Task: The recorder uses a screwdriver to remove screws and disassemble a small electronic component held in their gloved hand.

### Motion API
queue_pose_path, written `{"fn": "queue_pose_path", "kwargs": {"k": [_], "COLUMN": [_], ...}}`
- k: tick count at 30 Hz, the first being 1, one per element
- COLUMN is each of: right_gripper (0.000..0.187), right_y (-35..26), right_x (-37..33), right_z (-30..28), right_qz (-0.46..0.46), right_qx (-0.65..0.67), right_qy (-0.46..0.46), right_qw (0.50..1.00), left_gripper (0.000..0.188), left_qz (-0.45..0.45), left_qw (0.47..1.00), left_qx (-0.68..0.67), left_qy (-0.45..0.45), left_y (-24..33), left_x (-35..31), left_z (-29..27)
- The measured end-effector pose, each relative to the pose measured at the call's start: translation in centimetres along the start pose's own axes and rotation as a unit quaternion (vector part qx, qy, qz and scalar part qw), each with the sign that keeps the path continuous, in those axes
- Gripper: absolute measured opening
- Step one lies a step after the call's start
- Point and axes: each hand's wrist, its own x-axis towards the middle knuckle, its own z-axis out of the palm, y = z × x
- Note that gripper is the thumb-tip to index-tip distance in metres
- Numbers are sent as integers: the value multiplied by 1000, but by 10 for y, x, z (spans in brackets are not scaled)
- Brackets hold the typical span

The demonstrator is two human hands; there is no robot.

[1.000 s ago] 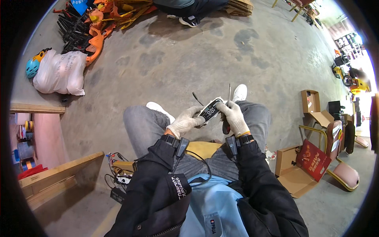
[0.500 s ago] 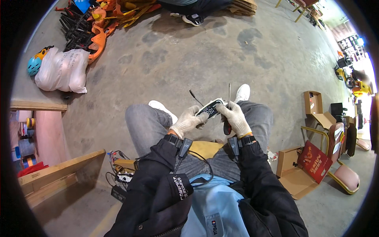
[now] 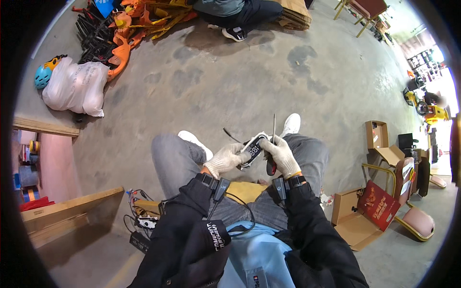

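Observation:
Between my gloved hands is a small digital display unit (image 3: 254, 149) with a dark lit screen and a pale casing, tilted up to the right. My left hand (image 3: 224, 160) grips its lower left end. A short black cable (image 3: 232, 135) sticks out from the unit's far side. My right hand (image 3: 283, 158) is closed around a screwdriver (image 3: 272, 166) with a red and black handle, its thin shaft pointing away from me. The right thumb also presses on the unit's right end. Both hands are above my lap, over a yellow piece (image 3: 246, 191) between my thighs.
Left of my legs lie tangled wires (image 3: 142, 222) beside a wooden board (image 3: 77, 206). At right are open cardboard boxes (image 3: 353, 222), a red box lid (image 3: 379, 205) and a tipped chair (image 3: 415, 222). Orange parts (image 3: 121, 53) and a wrapped white bundle (image 3: 79, 86) lie far left; a person (image 3: 240, 17) crouches ahead.
The display unit has turned to a steeper slant in my hands. The screwdriver stays in my right hand, its shaft now slightly more upright. The view has tilted up a little.

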Motion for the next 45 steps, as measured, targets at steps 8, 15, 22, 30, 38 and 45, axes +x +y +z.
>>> {"fn": "queue_pose_path", "kwargs": {"k": [8,15,22,30,38,45], "right_gripper": [36,39,36,32,38,35], "right_y": [-17,-13,-12,-11,0,-2], "right_x": [-9,-9,-13,-9,8,-2], "right_z": [6,3,1,1,-4,-2], "right_qz": [-50,-39,-7,-49,-25,8], "right_qx": [71,-88,-7,-50,-251,-99], "right_qy": [1,-8,-32,-12,7,-47], "right_qw": [996,995,999,997,968,994], "left_gripper": [42,51,43,48,54,58], "left_qz": [141,3,48,87,35,-10], "left_qw": [988,999,998,989,994,998], "left_qx": [52,-3,44,94,-57,-44], "left_qy": [-38,41,23,-81,82,-32], "left_y": [-18,-17,-15,-20,-18,-5], "left_x": [10,10,6,10,19,1], "left_z": [3,2,5,-6,-12,1]}}
